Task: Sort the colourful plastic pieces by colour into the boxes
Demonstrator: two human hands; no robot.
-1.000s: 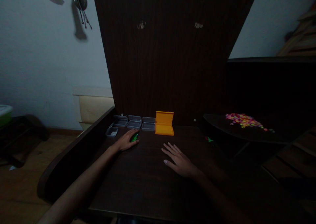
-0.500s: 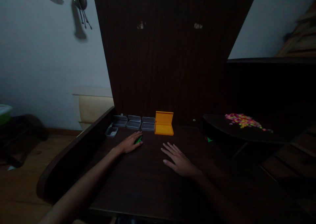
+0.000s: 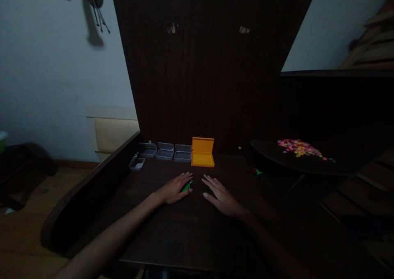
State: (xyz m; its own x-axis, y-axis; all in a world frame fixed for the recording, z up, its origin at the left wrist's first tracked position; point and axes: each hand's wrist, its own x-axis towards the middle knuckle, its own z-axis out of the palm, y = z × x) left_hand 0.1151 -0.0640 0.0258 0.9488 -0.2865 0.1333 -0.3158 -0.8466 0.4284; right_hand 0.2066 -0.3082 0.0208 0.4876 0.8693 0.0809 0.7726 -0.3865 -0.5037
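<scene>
- Two bare hands on the near side of the yellow box (image 3: 202, 160), which stands lid up on the desk (image 3: 184, 234).
- Left hand (image 3: 174, 190): palm down, half open, green piece (image 3: 186, 186) between thumb and fingers; piece nearer than the box, slightly left.
- Right hand (image 3: 223, 197): fingers spread, nothing seen in it, nearer than the box, slightly right; underside hidden.
- Piece looks small and light; probably smooth, so might slip. Stiffness unclear. Best pinched at opposite edges, gently.
- Clear boxes (image 3: 165, 154), lids up, left of the yellow box; likely thin, light plastic.
- Bright bits (image 3: 300, 148) heaped on a shelf (image 3: 308, 167), well right of it.
</scene>
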